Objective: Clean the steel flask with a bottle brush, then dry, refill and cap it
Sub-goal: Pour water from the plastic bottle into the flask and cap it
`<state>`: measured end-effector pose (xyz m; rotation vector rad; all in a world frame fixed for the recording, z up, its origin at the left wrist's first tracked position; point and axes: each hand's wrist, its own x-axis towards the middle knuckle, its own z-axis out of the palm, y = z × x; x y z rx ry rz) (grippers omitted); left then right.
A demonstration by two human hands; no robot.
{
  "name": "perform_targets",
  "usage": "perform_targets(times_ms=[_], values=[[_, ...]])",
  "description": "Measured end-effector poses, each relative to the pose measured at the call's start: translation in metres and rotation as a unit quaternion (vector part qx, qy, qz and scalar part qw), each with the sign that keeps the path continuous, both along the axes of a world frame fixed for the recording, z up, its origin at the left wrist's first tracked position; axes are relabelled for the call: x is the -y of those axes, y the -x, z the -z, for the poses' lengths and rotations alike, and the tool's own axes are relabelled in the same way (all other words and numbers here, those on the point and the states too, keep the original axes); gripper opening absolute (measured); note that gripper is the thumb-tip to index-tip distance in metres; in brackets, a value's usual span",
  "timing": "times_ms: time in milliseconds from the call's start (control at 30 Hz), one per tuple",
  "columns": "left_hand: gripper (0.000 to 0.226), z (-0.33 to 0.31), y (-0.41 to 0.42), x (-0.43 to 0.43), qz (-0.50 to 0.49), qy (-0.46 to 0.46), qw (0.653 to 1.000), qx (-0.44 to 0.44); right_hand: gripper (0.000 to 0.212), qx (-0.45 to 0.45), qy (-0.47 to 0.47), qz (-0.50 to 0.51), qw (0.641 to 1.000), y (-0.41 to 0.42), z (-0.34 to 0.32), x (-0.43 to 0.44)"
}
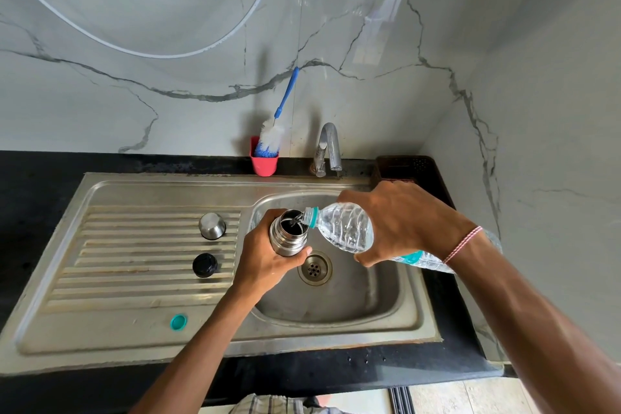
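Left hand (265, 261) grips flask (288, 239) over sink (353, 299); right hand (403, 222) grips bottle (346, 229) tilted at its rim.

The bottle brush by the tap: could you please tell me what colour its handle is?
Blue; the bottle brush handle shows best in the head view.

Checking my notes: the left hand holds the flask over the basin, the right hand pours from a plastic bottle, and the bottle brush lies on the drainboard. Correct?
Not quite. The head view shows the bottle brush standing in the red cup behind the sink; the rest is right.
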<state>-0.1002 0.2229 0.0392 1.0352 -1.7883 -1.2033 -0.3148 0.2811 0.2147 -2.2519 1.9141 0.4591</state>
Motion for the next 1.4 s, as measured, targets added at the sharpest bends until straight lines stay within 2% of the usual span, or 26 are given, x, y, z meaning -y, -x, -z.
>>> perform_targets(times_ms=[1400], values=[[0.062,0.0040,-0.0023,-0.0063,0.007,0.001,1.000,-0.004,0.096,0.004,0.014,-0.004,1.000,-0.0026,-0.0019,-0.0069]])
